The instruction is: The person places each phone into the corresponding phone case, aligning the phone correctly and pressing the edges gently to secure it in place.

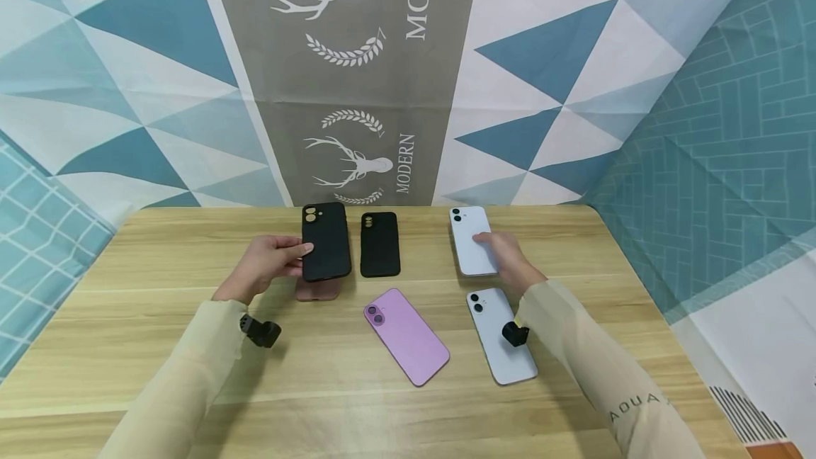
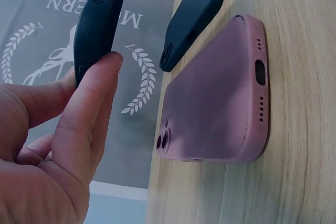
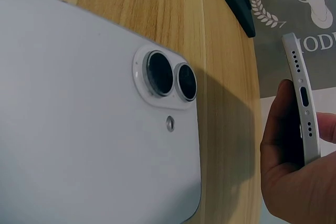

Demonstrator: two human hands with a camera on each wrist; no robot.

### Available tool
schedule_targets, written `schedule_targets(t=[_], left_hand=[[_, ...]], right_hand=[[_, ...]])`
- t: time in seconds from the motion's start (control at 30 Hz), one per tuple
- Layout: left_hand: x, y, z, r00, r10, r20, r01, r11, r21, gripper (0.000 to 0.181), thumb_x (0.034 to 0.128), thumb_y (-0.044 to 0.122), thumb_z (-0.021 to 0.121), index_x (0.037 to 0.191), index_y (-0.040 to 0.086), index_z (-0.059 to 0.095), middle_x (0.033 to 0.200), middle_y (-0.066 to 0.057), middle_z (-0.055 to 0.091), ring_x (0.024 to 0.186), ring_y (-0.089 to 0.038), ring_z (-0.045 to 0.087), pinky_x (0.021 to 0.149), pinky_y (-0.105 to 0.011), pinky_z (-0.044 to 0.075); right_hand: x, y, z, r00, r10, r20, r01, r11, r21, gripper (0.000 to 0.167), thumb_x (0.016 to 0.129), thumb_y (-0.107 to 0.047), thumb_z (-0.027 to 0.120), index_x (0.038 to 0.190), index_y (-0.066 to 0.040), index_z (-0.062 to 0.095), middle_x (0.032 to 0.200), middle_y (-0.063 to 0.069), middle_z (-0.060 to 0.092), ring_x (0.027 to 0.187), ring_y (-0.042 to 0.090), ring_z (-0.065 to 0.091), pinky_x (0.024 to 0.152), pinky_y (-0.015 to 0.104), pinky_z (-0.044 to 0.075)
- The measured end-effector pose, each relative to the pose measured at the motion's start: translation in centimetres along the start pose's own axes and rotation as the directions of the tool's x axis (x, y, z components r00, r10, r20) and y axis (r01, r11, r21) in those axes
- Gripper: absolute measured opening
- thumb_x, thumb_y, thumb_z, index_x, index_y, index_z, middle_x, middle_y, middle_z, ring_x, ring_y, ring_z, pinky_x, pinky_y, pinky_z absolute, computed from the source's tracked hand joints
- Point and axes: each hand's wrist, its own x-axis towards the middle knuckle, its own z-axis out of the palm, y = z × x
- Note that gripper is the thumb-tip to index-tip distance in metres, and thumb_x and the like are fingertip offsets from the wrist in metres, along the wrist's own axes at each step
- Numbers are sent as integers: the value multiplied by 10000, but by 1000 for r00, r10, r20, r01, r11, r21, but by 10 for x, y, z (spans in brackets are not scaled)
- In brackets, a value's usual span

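Note:
My left hand (image 1: 270,261) pinches a black phone case (image 1: 326,243) by its side edge, thumb on the back. This case is raised over a pink phone case (image 2: 215,98), which lies on the table and is mostly covered in the head view. A second black phone case (image 1: 380,245) lies just to the right. With my right hand (image 1: 508,259) I grip a white phone (image 1: 470,241) by its edges, and the right wrist view shows it lifted, its port end (image 3: 303,98) towards that camera. Nearer me, another white phone (image 1: 500,338) lies under my right wrist, its two lenses up.
A purple phone (image 1: 406,337) lies slanted on the wooden table (image 1: 306,388), between my forearms. Behind the table's far edge hangs a patterned cloth (image 1: 357,91) with deer prints and blue triangles. Small black cameras (image 1: 260,331) sit on both wrists.

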Motion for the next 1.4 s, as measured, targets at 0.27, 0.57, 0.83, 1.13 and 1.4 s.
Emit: schedule_targets(t=[0.27, 0.57, 0.83, 1.13, 1.4], left_hand=[[3, -1, 6, 1000, 12, 7, -12, 1000, -26, 484, 934, 147, 572, 1274, -168, 433, 713, 48, 619, 600, -29, 624, 623, -205, 582], [4, 0, 12, 1000, 18, 10, -18, 1000, -9, 500, 934, 157, 576, 1283, -170, 428, 721, 35, 611, 601, -32, 609, 625, -205, 582], [5, 1, 15, 1000, 8, 3, -8, 1000, -8, 486, 931, 150, 581, 1281, -156, 442, 724, 24, 606, 602, -47, 600, 623, -216, 586], [6, 0, 17, 1000, 12, 8, -12, 1000, -10, 455, 934, 138, 573, 1250, -168, 456, 719, 20, 596, 581, -34, 595, 598, -203, 579], [8, -1, 19, 1000, 24, 16, -23, 1000, -7, 460, 933, 144, 577, 1257, -159, 457, 730, 24, 595, 597, -45, 588, 607, -209, 582]], right_hand=[[0, -1, 3, 1000, -4, -5, 4, 1000, 9, 688, 884, -181, 537, 1451, 40, 215, 1560, 145, 144, 1425, 291, 165, 1204, 437, 126], [-1, 1, 6, 1000, -13, -10, 13, 1000, 15, 676, 880, -177, 550, 1436, 53, 243, 1550, 153, 173, 1416, 293, 181, 1202, 436, 134], [-1, 1, 10, 1000, -5, -8, 6, 999, 38, 647, 876, -169, 551, 1421, 51, 279, 1526, 152, 223, 1391, 294, 222, 1194, 430, 159], [1, 1, 15, 1000, 8, -1, -8, 999, 43, 662, 877, -180, 551, 1435, 26, 261, 1536, 132, 205, 1406, 283, 195, 1201, 433, 130], [-1, -2, 20, 1000, -6, 18, 5, 999, 43, 604, 886, -174, 542, 1410, 22, 318, 1499, 138, 271, 1380, 290, 236, 1191, 438, 160]])
